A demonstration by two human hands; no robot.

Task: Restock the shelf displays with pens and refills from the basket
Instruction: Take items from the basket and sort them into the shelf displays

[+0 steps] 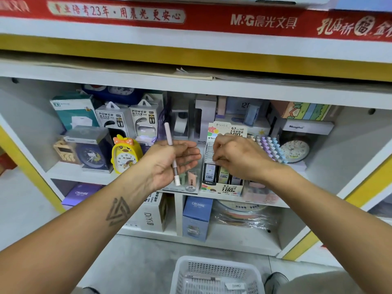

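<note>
My left hand (171, 162) is raised in front of the middle shelf, palm up, and holds a pale pink pen (171, 152) that stands nearly upright across the palm. My right hand (235, 155) reaches into the lead-refill display box (224, 187), its fingers curled at the row of refill cases (209, 149); what they pinch is hidden. Beside that box stands a rack of pastel pens (270, 148). The white plastic basket (214, 276) sits on the floor below, with a pen and a small packet inside.
The shelf (70, 172) carries a yellow duck alarm clock (126, 154), power bank boxes (127, 122), a round clock (294, 150) and other boxed goods. Blue and white boxes stand in the compartments underneath. My shoe (275, 281) is beside the basket.
</note>
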